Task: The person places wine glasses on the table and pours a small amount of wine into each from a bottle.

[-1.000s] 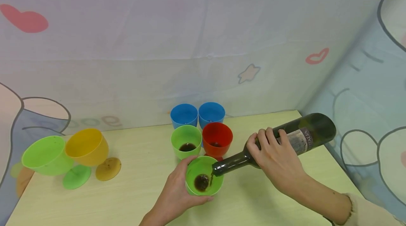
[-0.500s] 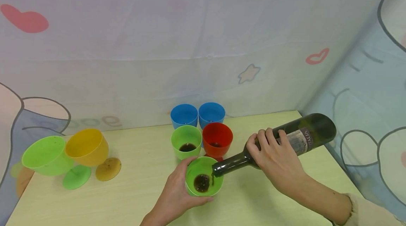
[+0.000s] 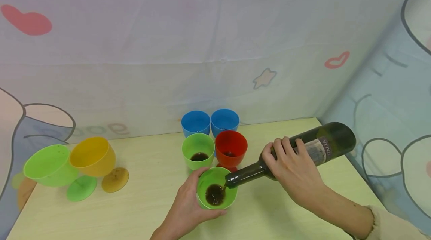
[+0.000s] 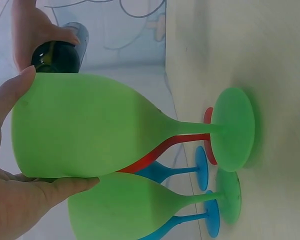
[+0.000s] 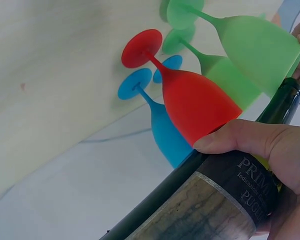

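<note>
My left hand [image 3: 188, 204] holds a light green plastic wine goblet [image 4: 90, 125] by its bowl, fingers and thumb on opposite sides near the rim. Dark liquid [image 3: 215, 194] covers the bottom of that bowl. With its fingers wrapped round the body, my right hand [image 3: 297, 169] grips a dark green wine bottle [image 5: 230, 185], tilted so its mouth lies over the goblet's right rim. A thin brown stream runs from the mouth into the goblet. Just behind stand a second green goblet [image 3: 198, 146] and a red goblet [image 3: 231, 144], each with dark liquid inside.
Two blue goblets [image 3: 195, 120] stand at the back, against the cloth backdrop [image 3: 151, 83]. Off to the left on the pale table [image 3: 148, 180] are another green goblet [image 3: 50, 167] and a yellow goblet [image 3: 93, 156]. A printed cloth [image 3: 394, 101] hangs along the right side.
The dark pool in the held goblet has grown slightly. The stream from the bottle looks thinner, and the bottle's base has dipped very slightly. Both hands keep their grips.
</note>
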`<state>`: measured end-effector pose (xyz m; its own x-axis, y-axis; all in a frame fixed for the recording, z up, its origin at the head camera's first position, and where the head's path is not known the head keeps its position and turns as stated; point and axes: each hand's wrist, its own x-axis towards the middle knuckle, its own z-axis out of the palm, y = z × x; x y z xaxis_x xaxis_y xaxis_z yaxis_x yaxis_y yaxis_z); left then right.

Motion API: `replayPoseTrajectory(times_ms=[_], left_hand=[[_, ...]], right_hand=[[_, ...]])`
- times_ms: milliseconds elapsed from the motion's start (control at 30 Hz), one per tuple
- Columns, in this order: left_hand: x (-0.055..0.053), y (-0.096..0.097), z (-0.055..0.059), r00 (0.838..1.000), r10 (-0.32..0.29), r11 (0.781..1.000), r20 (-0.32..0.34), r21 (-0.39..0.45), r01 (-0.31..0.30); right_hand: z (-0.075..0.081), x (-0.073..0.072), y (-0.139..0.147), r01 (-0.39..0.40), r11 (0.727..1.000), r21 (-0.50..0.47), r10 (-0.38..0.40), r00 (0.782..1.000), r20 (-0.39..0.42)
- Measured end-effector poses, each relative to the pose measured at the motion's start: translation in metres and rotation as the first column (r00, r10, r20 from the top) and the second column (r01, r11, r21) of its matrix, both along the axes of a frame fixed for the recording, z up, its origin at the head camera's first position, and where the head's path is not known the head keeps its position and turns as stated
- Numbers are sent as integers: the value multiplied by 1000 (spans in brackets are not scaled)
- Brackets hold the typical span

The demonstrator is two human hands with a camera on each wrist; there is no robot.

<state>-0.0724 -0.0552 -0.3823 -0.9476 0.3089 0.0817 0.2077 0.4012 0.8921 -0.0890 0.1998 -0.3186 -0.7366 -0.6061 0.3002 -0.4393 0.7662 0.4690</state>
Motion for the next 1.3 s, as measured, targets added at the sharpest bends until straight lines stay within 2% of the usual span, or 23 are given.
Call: replayPoseTrajectory(times_ms=[267, 667, 1300], left_hand=[[1, 0, 2, 1000, -1, 1000, 15, 12, 1], [2, 0, 1, 1000, -4, 1000, 6, 11, 4], [3, -5, -2, 1000, -29, 1000, -3, -5, 29]], right_hand=[[-5, -1, 1, -25, 997, -68, 24, 1000, -14], [-14, -2, 4, -14, 996, -89, 12, 1000, -22], [-24, -1, 4, 26, 992, -122, -14, 995, 95]])
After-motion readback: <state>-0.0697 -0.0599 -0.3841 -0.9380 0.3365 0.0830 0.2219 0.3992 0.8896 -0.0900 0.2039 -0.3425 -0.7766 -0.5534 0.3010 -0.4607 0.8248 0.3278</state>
